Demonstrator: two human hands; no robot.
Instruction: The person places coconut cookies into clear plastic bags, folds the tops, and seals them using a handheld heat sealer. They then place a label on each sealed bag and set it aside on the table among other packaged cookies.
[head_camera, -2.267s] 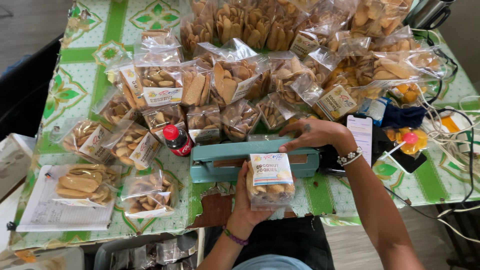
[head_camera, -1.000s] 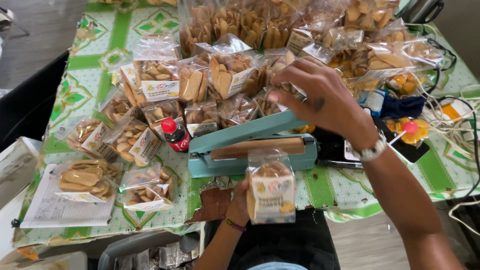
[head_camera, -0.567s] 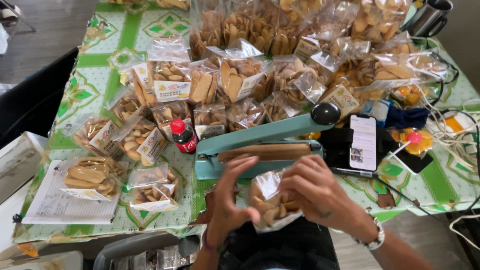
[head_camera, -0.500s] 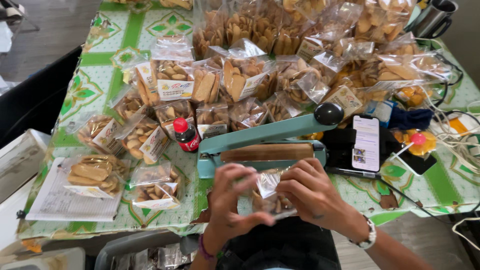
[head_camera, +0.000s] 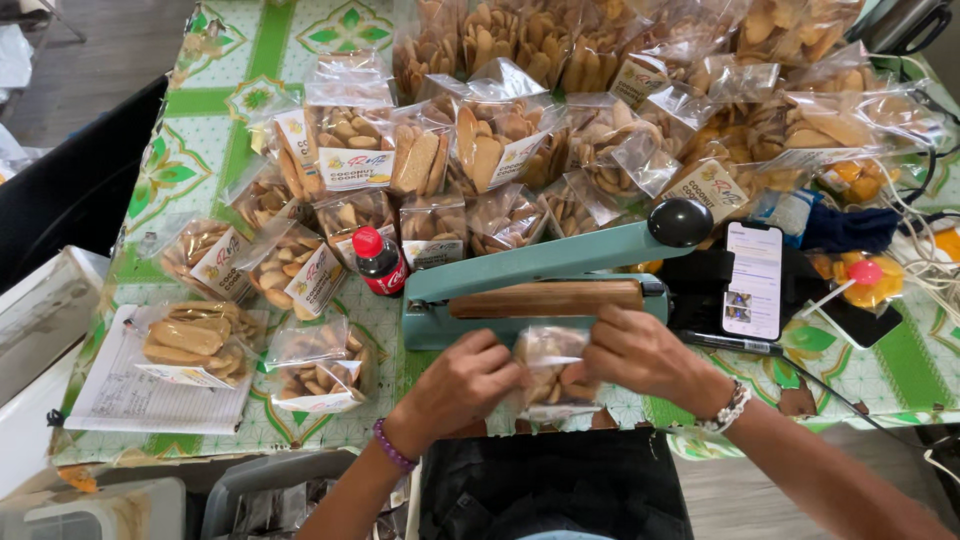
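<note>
Front and centre on the table (head_camera: 200, 100), just below the teal heat sealer (head_camera: 540, 285), both hands are gripping a small clear cookie bag (head_camera: 548, 368). Left hand (head_camera: 462, 380) is pinching the bag's left edge, right hand (head_camera: 640, 352) is pinching the right edge, fingers closed on the film. Change since a second ago: the right hand was up on the sealer arm lifting it, now it is down on the bag; sealer arm is staying raised, black knob (head_camera: 680, 222) up in the air. So pressing looks over for the moment and the bag is being handled off the sealing bar, close to the person's body. Bag is looking crinkly, transparent, partly filled with pale brown cookies, top film bunched between the fingers; seal itself too hidden to judge. Around: red-capped dark bottle (head_camera: 378, 262) left of the sealer, phone (head_camera: 752, 280) lying right of it, heaps of filled cookie bags (head_camera: 480, 140) behind, two more on a paper sheet (head_camera: 150, 390) at left.
</note>
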